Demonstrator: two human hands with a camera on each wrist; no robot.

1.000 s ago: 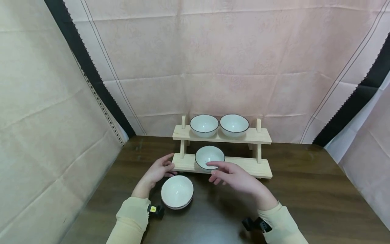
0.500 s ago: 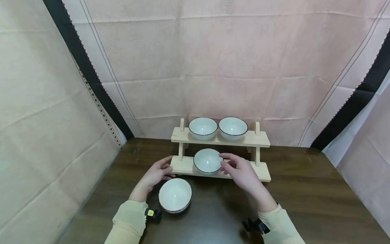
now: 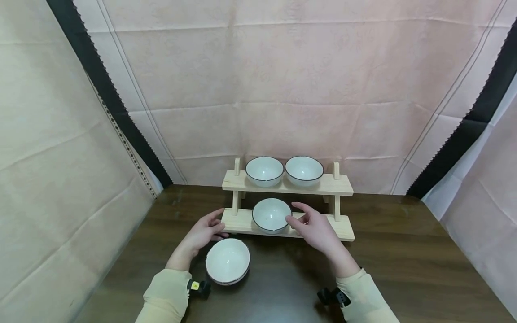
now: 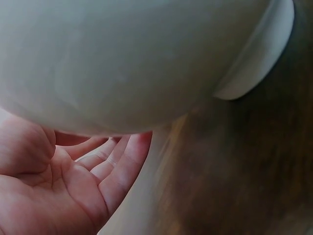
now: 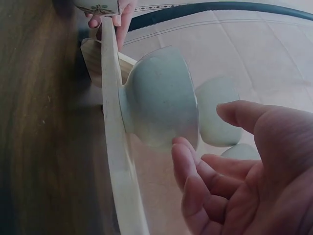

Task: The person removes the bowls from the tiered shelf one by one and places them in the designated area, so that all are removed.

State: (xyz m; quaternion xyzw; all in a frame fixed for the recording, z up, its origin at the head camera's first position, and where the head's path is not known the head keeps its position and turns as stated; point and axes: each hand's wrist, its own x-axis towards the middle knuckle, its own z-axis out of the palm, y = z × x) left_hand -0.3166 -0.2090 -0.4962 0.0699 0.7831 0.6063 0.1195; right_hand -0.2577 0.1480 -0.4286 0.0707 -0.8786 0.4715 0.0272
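A small two-tier wooden rack [image 3: 287,185] stands on the dark table. On its lower shelf, left of centre, sits a white bowl [image 3: 271,214] with a dark rim, upright. My right hand [image 3: 317,228] is at the bowl's right side, thumb and fingers spread apart. Its fingertips are by the rim; I cannot tell whether they touch. My left hand [image 3: 206,229] holds the left end of the lower shelf, its fingers above and below the board in the right wrist view. The stacked white bowls [image 3: 228,261] beside that wrist block much of the left wrist view.
Two more dark-rimmed bowls, a left one [image 3: 264,171] and a right one [image 3: 304,171], sit side by side on the upper shelf. A pale cloth wall [image 3: 299,89] rises behind the rack. The brown table [image 3: 387,251] spreads to both sides.
From over the bowl's front my right hand has shifted right to its right rim, and its thumb has then spread toward the bowl. The left hand keeps its place; the view drifts slightly.
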